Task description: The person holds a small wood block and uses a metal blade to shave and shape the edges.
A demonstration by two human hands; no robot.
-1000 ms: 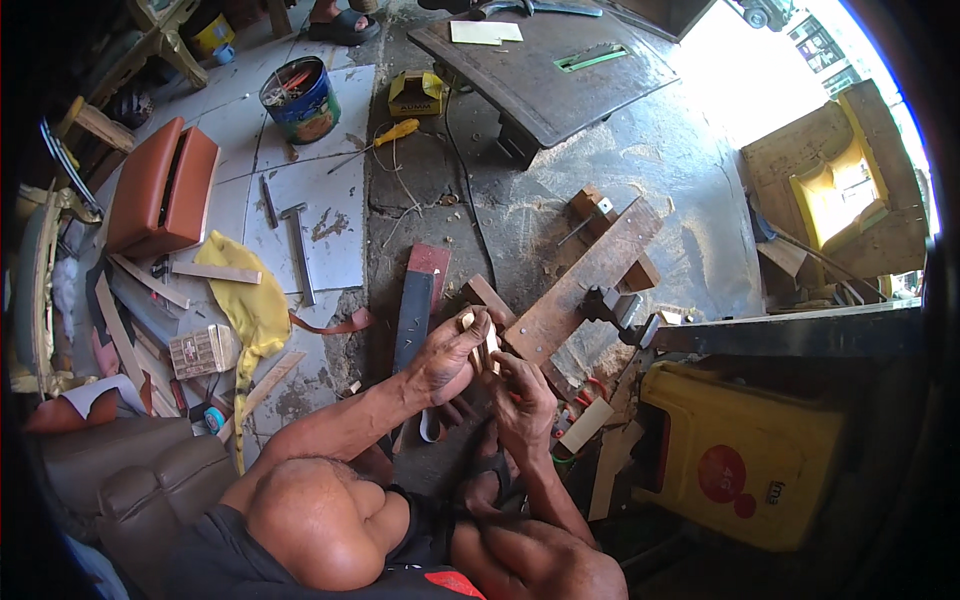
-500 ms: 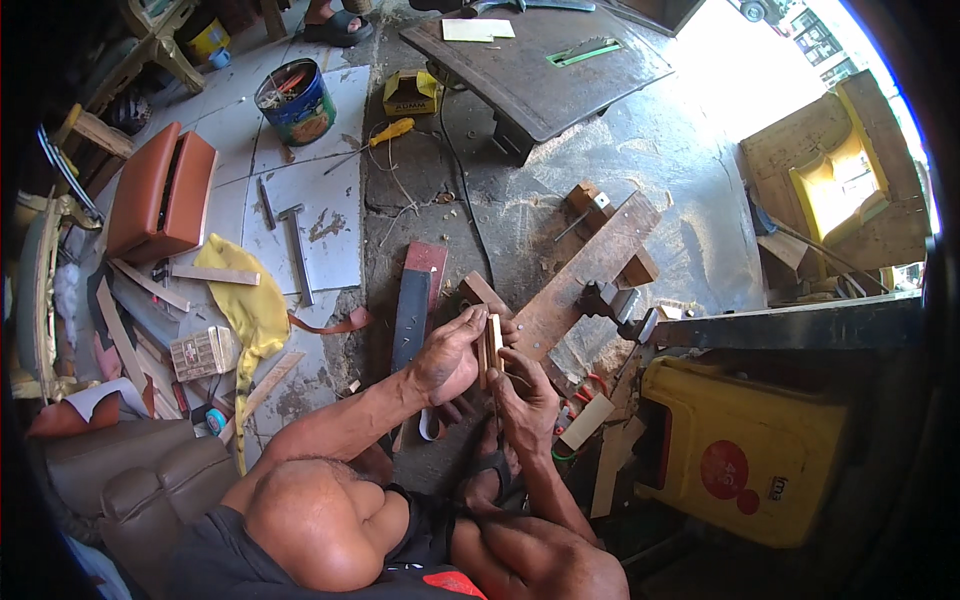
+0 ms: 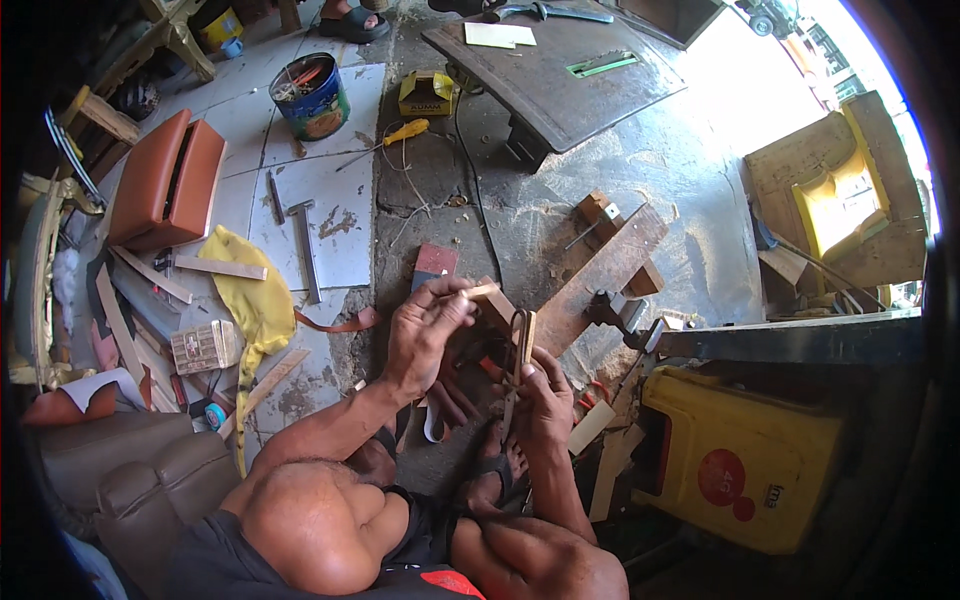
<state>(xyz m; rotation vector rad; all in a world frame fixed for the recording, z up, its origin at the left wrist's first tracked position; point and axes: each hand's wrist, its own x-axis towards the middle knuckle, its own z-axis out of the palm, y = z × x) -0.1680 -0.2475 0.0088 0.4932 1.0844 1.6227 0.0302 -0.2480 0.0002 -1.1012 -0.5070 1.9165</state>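
Note:
In the middle, my left hand (image 3: pixel 420 335) is raised with its fingers closed on a short piece of light wood (image 3: pixel 482 292). Apart from it, to the right, my right hand (image 3: pixel 545 402) grips a narrow wood strip (image 3: pixel 530 338) standing nearly upright. Along that strip, in the same hand, runs a thin dark metal tool (image 3: pixel 520 325) with a looped upper end; its exact kind is unclear. Just beyond both hands lies a long brown board (image 3: pixel 600 275) with wooden blocks under it and a dark metal clamp (image 3: pixel 610 310) at its side.
A table saw (image 3: pixel 560 85) stands ahead, with a black cord on the floor. A hammer (image 3: pixel 306 250), a yellow-handled screwdriver (image 3: pixel 407 131) and a bucket (image 3: pixel 310 97) are at left. Yellow cloth (image 3: pixel 250 290) lies among wood scraps. A yellow plastic container (image 3: pixel 740 455) is at right.
My hands have moved apart: the left has lifted away up and left with a short wood piece, while the right has shifted slightly right, keeping the strip and metal tool.

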